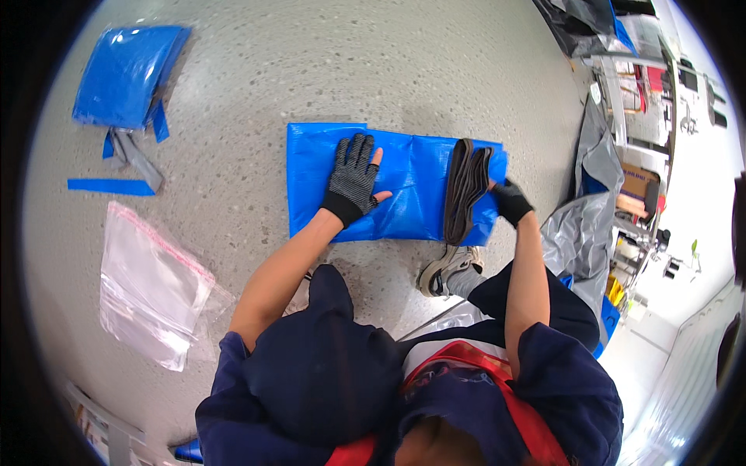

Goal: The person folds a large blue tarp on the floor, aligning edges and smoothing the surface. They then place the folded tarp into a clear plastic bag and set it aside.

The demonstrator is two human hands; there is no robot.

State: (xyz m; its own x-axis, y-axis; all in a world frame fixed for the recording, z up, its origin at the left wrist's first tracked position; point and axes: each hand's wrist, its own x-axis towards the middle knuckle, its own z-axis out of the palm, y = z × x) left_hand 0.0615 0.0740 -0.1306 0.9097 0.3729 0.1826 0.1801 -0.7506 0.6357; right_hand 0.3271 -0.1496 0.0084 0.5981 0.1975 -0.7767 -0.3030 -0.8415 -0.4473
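Observation:
A folded blue tarp (402,215) lies on the floor in front of me. My left hand (352,177), in a dark fingerless-tipped knit glove, rests flat on its left half, thumb spread to the side. Across the tarp's right part lies a bundle of folded dark webbing straps (463,195). At the tarp's right edge, my right hand (511,201) wears a similar dark glove and grips the border. Most of its fingertips are hidden by the tarp, and that corner looks slightly blurred.
A shiny folded blue tarp pack (119,76) lies at upper left, near blue and grey strips (111,187). Clear plastic bags (151,285) lie at left. Crumpled grey sheeting (577,233) borders the right side, before shelving (670,116). My shoe (443,271) is close to the tarp's near edge.

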